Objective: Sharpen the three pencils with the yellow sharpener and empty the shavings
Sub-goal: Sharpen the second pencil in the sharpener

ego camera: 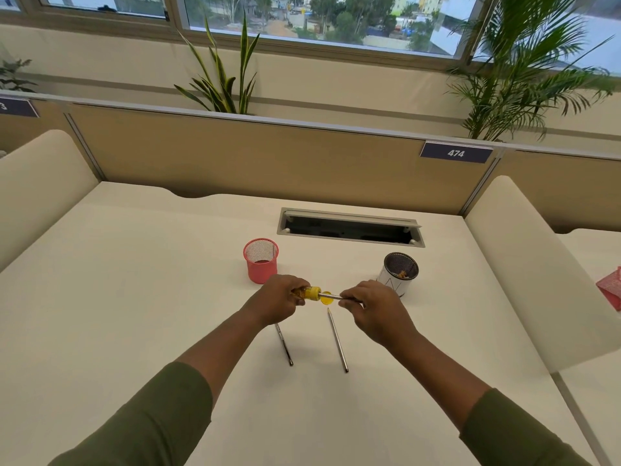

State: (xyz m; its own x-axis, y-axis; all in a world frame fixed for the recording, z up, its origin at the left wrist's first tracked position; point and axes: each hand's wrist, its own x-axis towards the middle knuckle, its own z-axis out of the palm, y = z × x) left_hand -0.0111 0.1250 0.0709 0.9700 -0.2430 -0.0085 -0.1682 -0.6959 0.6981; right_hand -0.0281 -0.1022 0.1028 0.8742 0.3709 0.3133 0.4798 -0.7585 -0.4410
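Observation:
My left hand (280, 299) grips the yellow sharpener (311, 293) above the white desk. A pencil (331, 295) is pushed into the sharpener's right end, and my right hand (371, 306) pinches its shaft. The sharpener's round yellow lid (326, 300) hangs open below the pencil. Two more pencils lie on the desk nearer to me: one (338, 341) with a sharp tip pointing away, the other (285, 346) partly hidden under my left wrist.
A pink mesh cup (261, 264) stands behind my left hand. A white mesh cup (398, 275) holding shavings stands behind my right hand. A cable slot (349, 227) lies open at the back of the desk (134, 297). A red patterned object (611, 287) sits at the far right.

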